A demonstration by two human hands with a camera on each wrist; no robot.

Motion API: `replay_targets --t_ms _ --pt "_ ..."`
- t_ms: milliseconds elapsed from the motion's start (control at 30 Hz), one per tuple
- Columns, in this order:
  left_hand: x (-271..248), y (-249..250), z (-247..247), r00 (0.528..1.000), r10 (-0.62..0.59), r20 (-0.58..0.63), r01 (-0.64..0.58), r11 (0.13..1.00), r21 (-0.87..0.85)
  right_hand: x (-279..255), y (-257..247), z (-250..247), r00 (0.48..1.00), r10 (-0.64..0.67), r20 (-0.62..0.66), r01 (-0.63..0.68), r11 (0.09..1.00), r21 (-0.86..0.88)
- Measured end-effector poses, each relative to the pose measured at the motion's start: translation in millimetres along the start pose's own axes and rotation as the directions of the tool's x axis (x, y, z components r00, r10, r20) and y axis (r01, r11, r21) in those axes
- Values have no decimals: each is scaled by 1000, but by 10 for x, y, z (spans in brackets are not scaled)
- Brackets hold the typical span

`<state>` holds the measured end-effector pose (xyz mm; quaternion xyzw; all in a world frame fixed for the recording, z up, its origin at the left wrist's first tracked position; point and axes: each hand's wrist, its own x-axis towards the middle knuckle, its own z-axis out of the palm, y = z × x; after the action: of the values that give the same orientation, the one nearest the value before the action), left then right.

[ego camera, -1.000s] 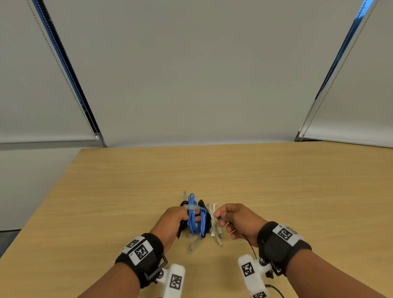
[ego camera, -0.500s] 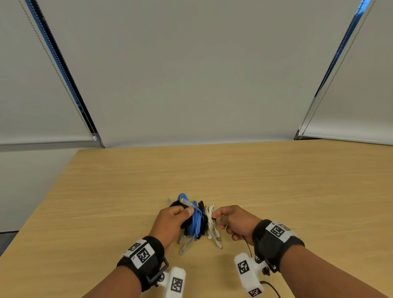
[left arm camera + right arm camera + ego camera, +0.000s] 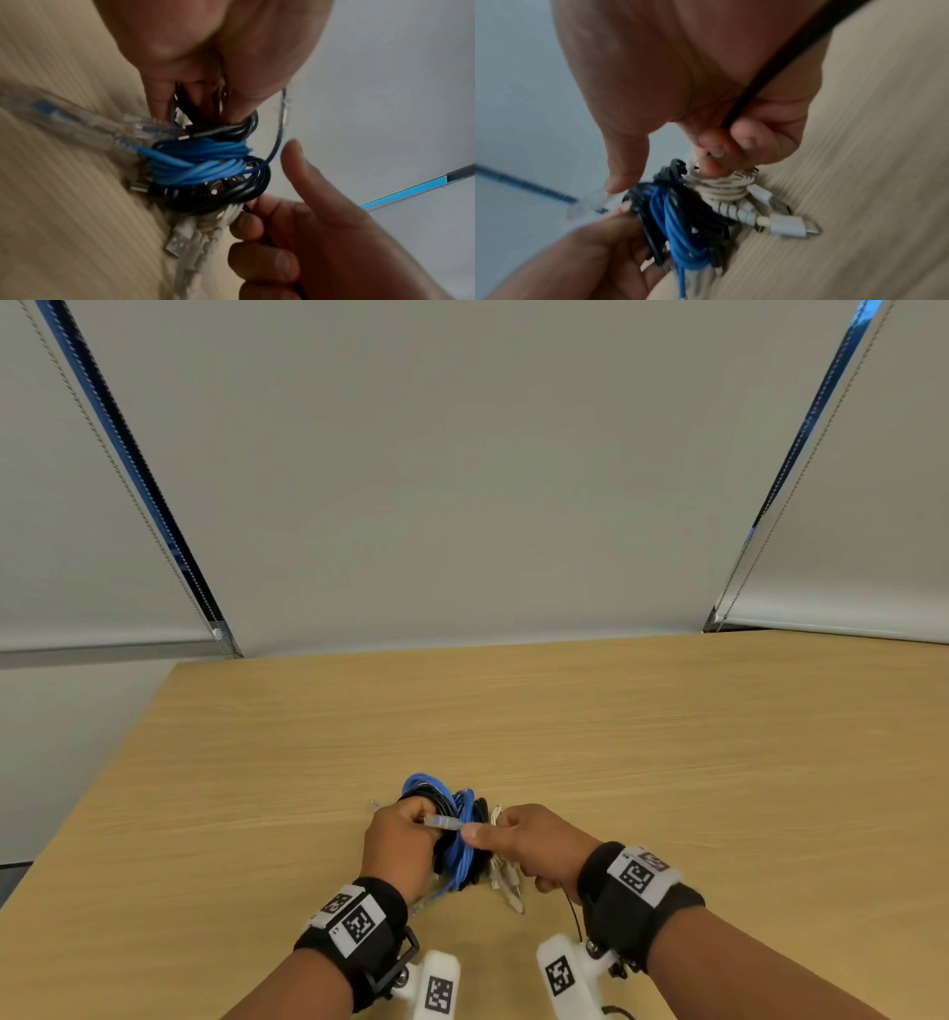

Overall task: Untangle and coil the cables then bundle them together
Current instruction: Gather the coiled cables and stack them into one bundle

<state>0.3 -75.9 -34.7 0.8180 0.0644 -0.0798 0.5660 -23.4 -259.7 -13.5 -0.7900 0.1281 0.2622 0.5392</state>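
Note:
A bundle of coiled cables sits between my hands near the table's front edge: a blue cable coil (image 3: 460,839) (image 3: 200,162) (image 3: 680,233), black cable coils (image 3: 231,194) (image 3: 670,182) and a white cable coil (image 3: 500,870) (image 3: 721,188) with USB plugs (image 3: 788,225). My left hand (image 3: 400,845) grips the black and blue coils from the left. My right hand (image 3: 529,839) curls its fingers round the white coil, its thumb stretched out toward the clear plug (image 3: 444,822) of the blue cable. A second clear plug (image 3: 144,130) lies on the table.
The wooden table (image 3: 667,762) stretches far ahead and to both sides. Grey roller blinds (image 3: 462,480) hang behind it. A thin black camera lead (image 3: 782,60) runs across my right palm.
Both hands moved closer together. The right thumb has stretched out to the clear plug of the blue cable. The bundle has tilted a little to the left.

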Motion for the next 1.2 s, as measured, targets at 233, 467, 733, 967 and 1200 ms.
replay_targets --t_ms 233,467,733,967,1200 --pt "-74 101 19 984 119 135 -140 978 153 160 -69 116 975 -124 -183 61 945 -321" --pt "-49 3 -64 982 173 79 -186 957 224 125 -93 153 965 -155 -213 48 899 -436" --pt "-9 8 -77 951 253 177 -294 917 270 173 -175 176 921 -375 -103 185 655 -732" --pt "-150 -34 -58 959 276 63 -283 946 160 239 -308 108 970 -223 -100 98 727 -679" --pt "-192 -45 -138 947 306 92 -319 922 218 238 -366 8 991 -132 -23 93 803 -588"
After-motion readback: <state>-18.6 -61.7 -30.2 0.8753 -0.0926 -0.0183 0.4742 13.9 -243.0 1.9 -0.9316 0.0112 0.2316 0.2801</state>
